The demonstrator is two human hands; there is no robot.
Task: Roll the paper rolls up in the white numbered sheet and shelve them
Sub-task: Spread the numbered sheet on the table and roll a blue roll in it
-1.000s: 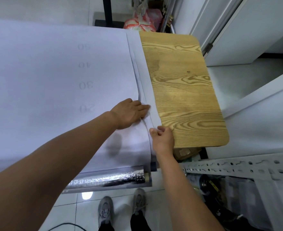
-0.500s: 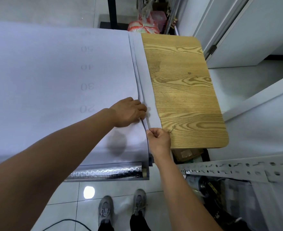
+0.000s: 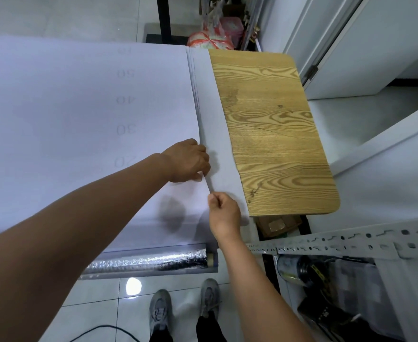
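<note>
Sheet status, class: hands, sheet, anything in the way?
Left hand and right hand pinch right edge of sheet. Sheet flat, not yet rolled. Foil roll pokes out under near edge.

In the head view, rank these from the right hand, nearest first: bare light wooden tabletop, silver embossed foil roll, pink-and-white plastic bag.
1. Wooden tabletop, just right of the right hand.
2. Silver foil roll, at the near edge.
3. Pink-and-white bag, beyond the far end.
</note>
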